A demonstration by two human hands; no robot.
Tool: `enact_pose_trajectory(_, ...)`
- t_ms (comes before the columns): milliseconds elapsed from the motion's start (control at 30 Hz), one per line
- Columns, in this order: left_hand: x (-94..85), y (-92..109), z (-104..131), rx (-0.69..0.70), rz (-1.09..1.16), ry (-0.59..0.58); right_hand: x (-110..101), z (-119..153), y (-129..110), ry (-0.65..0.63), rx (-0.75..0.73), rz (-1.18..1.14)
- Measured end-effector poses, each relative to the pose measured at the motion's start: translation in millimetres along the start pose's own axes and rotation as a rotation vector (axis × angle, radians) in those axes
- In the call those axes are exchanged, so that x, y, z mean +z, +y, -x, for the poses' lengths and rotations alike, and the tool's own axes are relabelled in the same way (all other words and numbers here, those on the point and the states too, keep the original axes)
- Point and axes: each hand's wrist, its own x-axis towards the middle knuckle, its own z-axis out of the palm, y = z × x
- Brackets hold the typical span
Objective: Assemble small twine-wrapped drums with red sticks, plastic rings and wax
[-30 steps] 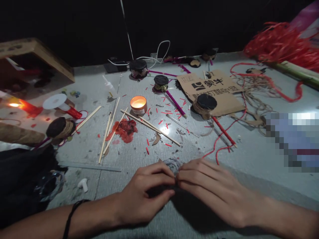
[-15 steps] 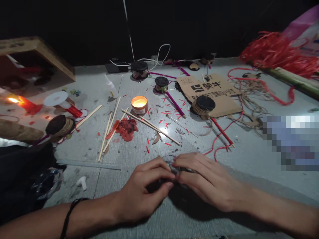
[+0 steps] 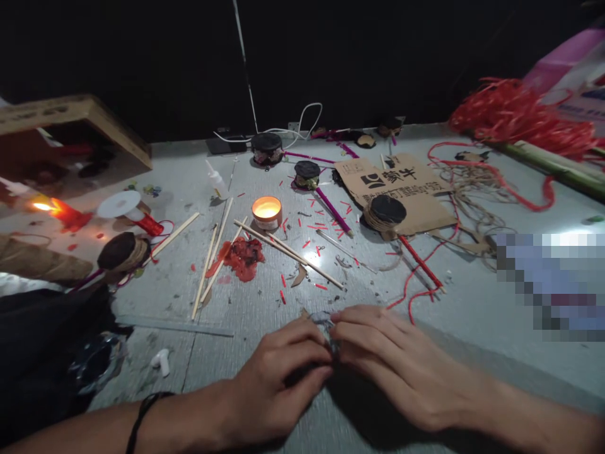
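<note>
Both my hands meet at the lower middle of the grey table [image 3: 265, 315]. My left hand [image 3: 288, 372], a black band on its wrist, pinches the left side of a small dark, crumpled piece [image 3: 324, 320]. Over its right side curls my right hand [image 3: 392, 359], fingers bent and pressed together. Most of the dark piece is hidden under the fingers. Beyond the hands lie several wooden sticks [image 3: 302, 258], red melted wax [image 3: 243, 257] and scattered red bits. A lit candle in a tin [image 3: 266, 212] stands behind them.
At the left are a burning red candle [image 3: 66, 215], a white spool [image 3: 120, 205], a cardboard box [image 3: 113, 132] and a white nozzle [image 3: 161, 362]. To the right, a twine-wrapped black drum shape [image 3: 387, 211] rests on flat cardboard [image 3: 425, 214], near red cord [image 3: 496, 161].
The view has tilted slightly, so the table's things sit a little lower in the picture. Both hands stay together at the dark piece, with the right fingers now closer over it.
</note>
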Motion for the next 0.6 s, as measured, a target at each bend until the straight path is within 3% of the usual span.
enact_pose_trajectory(167, -0.2, 1, -1, 0.045, -0.02, -0.01, 16, 10, 4, 0.062, 0.004, -0.038)
enact_pose_trajectory(300, -1.7, 8, -1, 0.068, -0.084, 0.098, 16, 16, 12, 0.199, 0.232, -0.263)
enact_pose_trajectory(467, -1.0, 11, -1, 0.137, -0.093, 0.076, 8, 18, 15, 0.07, 0.274, -0.479)
enact_pose_trajectory(600, -1.5, 9, -2, 0.113, -0.043, 0.015, 9, 19, 10, 0.105, 0.236, -0.503)
